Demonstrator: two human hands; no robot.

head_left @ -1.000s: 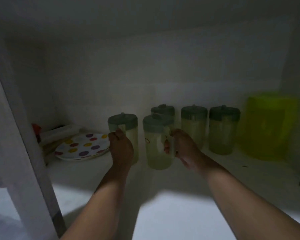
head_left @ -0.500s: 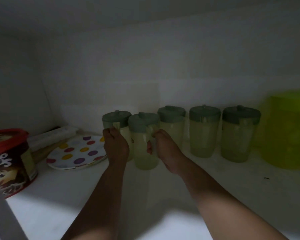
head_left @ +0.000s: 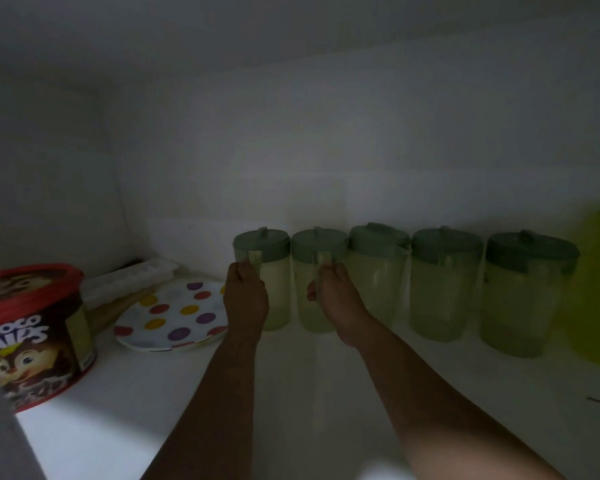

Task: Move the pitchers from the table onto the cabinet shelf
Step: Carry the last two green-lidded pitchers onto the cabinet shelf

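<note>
Several pale pitchers with green lids stand in a row at the back of the white cabinet shelf. My left hand grips the handle of the leftmost pitcher. My right hand grips the handle of the second pitcher, right beside the first. Both pitchers look upright and down on the shelf. Three more pitchers stand to the right: one, another and the last.
A polka-dot plate lies left of the pitchers, with a white tray behind it. A red-lidded cereal tub stands at the far left. A yellow-green container fills the right edge. The cabinet's back wall is close behind the row.
Both hands have pushed their two pitchers back into line with the other three. The view has shifted right and closer, so the cereal tub shows fully.
</note>
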